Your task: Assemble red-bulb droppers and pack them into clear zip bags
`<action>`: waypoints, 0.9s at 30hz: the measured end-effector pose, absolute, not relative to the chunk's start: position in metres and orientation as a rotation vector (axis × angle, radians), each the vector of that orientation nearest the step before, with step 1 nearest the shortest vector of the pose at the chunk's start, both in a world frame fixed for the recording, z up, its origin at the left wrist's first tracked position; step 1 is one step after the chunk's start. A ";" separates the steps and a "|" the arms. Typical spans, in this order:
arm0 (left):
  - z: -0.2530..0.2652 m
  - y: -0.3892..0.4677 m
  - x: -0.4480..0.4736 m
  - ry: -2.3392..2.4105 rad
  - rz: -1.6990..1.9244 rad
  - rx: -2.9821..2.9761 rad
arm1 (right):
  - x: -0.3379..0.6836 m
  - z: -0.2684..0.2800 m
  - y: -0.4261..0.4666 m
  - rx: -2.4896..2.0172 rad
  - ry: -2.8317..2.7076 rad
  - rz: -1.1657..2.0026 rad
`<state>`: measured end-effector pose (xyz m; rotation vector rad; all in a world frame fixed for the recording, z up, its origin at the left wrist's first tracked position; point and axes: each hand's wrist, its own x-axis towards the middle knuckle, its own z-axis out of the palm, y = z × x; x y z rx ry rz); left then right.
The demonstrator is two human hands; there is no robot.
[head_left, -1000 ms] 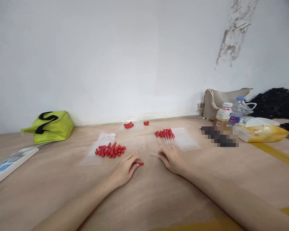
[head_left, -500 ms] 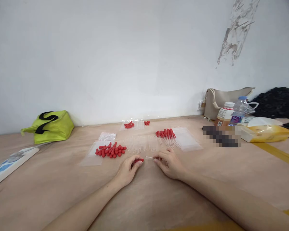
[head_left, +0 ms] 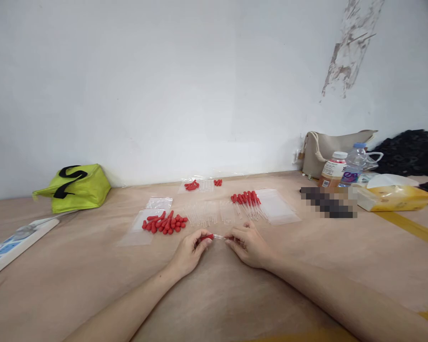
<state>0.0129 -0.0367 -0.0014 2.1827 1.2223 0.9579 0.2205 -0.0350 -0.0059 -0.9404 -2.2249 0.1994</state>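
Observation:
My left hand (head_left: 191, 249) is closed around a red rubber dropper bulb (head_left: 208, 237), its mouth facing right. Between the fingers of my right hand (head_left: 248, 244) is a clear glass dropper tube (head_left: 218, 236), whose left end meets the bulb's mouth; how far it goes in cannot be made out. Beyond my left hand, a pile of loose red bulbs (head_left: 167, 223) lies on a clear plastic bag (head_left: 135, 232). A row of clear tubes (head_left: 203, 213) lies past both hands. Droppers with red bulbs fitted (head_left: 248, 198) lie side by side behind my right hand.
Small bags of red bulbs (head_left: 191, 185) lie near the wall. A flat clear bag (head_left: 280, 206) is right of the droppers. On the left are a lime-green bag (head_left: 80, 190) and a power strip (head_left: 17, 242); on the right, bottles (head_left: 333, 170) and a tissue pack (head_left: 394, 194).
My right hand has moved slightly left, bringing the tube's end to the bulb and closing the gap between them. My left hand has stayed almost still.

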 end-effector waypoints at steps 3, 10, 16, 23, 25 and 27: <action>-0.003 -0.036 0.012 1.192 0.927 2.202 | 0.221 -0.006 -0.034 -0.936 -2.253 0.191; 0.000 -0.039 0.012 1.122 0.853 2.305 | 0.227 -0.009 -0.021 -0.863 -2.338 0.125; 0.004 -0.043 0.013 1.132 0.756 2.423 | 0.227 -0.011 -0.019 -0.872 -2.346 0.051; 0.003 -0.043 0.013 1.137 0.754 2.591 | 0.223 -0.009 -0.028 -0.894 -2.377 -0.100; 0.002 -0.042 0.013 1.106 0.737 2.635 | 0.220 -0.010 -0.030 -0.911 -2.388 -0.114; 0.002 -0.041 0.013 1.074 0.728 2.671 | 0.218 -0.011 -0.032 -0.947 -2.393 -0.107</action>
